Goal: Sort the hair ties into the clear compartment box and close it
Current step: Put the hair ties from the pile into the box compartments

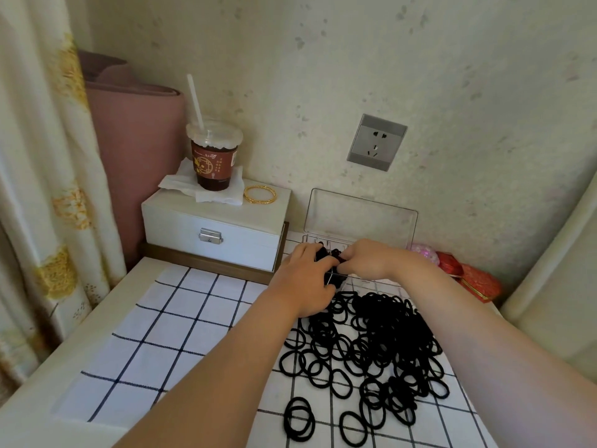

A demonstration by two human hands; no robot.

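A large pile of black hair ties [374, 344] lies on the white checked cloth [181, 321] in front of me. Behind the pile stands the clear compartment box [381, 279], its lid [360, 218] raised against the wall. My left hand [305, 279] and my right hand [365, 258] meet over the box's left compartments, both with fingers curled on a bunch of black hair ties [329, 255] there. The hands hide most of the box's inside.
A white drawer box [213, 231] stands at the back left, carrying a drink cup with a straw [213, 156] on tissue and a gold bangle [260, 194]. Red packets [475, 279] lie to the right of the clear box. A wall socket [376, 142] is above.
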